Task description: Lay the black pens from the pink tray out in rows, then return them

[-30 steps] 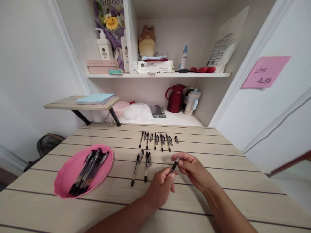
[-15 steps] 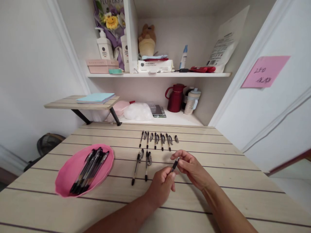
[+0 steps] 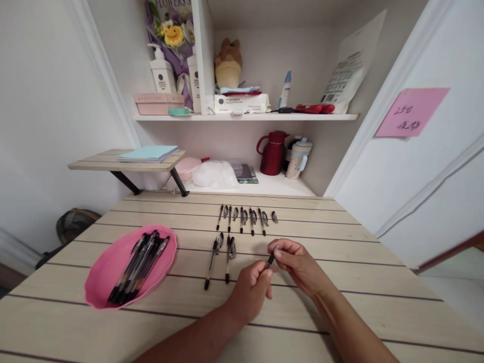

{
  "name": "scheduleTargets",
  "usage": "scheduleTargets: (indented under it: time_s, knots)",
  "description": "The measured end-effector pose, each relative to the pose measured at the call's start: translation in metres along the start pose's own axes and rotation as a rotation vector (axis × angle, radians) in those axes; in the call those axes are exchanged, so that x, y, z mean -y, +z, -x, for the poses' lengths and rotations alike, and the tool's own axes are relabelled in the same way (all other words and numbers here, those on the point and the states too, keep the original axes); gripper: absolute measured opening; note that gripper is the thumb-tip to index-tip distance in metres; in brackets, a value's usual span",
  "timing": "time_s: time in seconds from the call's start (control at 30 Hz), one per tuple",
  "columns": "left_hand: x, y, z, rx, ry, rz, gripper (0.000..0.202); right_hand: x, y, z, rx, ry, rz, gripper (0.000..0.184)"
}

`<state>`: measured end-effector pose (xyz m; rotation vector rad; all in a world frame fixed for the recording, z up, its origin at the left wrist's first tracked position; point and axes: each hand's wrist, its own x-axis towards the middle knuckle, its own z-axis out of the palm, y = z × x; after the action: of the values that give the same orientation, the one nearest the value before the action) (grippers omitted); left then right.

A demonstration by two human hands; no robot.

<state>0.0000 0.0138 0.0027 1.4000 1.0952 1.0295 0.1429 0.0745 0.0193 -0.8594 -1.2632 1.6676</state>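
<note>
My left hand [image 3: 251, 286] is closed around an uncapped black gel pen [image 3: 270, 259], whose grip and metal tip point up and to the right. My right hand [image 3: 297, 262] pinches the pen at its tip end between thumb and forefinger. Left of the hands, two uncapped pens [image 3: 227, 267] lie on the desk with their caps [image 3: 233, 247] beside them. Farther back is a row of several uncapped pens [image 3: 241, 220], each with a cap by it. One lone cap [image 3: 274, 217] ends that row on the right.
A pink scalloped tray [image 3: 94, 282] on the left holds several capped pens [image 3: 138, 269]. A small raised wooden shelf [image 3: 94, 160] with blue paper [image 3: 149, 152] stands behind it. At the back, a cabinet holds a red jug [image 3: 273, 154] and a cup [image 3: 299, 160].
My right fingers have drawn in and closed on the pen's tip end, where the forefinger was stretched out beyond it before. My left hand keeps its hold almost unmoved.
</note>
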Motion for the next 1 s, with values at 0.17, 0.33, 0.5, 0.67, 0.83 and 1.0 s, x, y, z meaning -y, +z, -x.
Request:
scheduleTargets:
  time_s: [0.17,0.33,0.5,0.67,0.83,1.0]
  knots:
    - [0.001,0.000,0.000,0.005,0.010,0.001,0.034,0.001,0.002,0.001,0.012,-0.014,-0.021,0.027]
    - [0.001,0.000,0.000,0.001,-0.029,0.014,0.034,-0.003,0.000,-0.001,-0.047,-0.020,-0.014,0.023]
    - [0.005,0.002,-0.001,-0.015,-0.045,0.031,0.034,-0.003,-0.005,-0.002,-0.007,-0.010,0.007,0.026]
    - [0.008,0.003,-0.003,-0.055,-0.082,0.066,0.031,0.006,-0.030,-0.030,-0.182,-0.018,0.310,0.038]
    - [0.005,0.004,-0.002,-0.086,-0.102,0.089,0.030,0.007,-0.051,-0.092,-0.551,-0.018,0.694,0.020]
    - [0.008,0.003,-0.003,-0.096,-0.094,0.148,0.026,0.003,-0.047,-0.122,-0.634,-0.024,0.742,0.014]
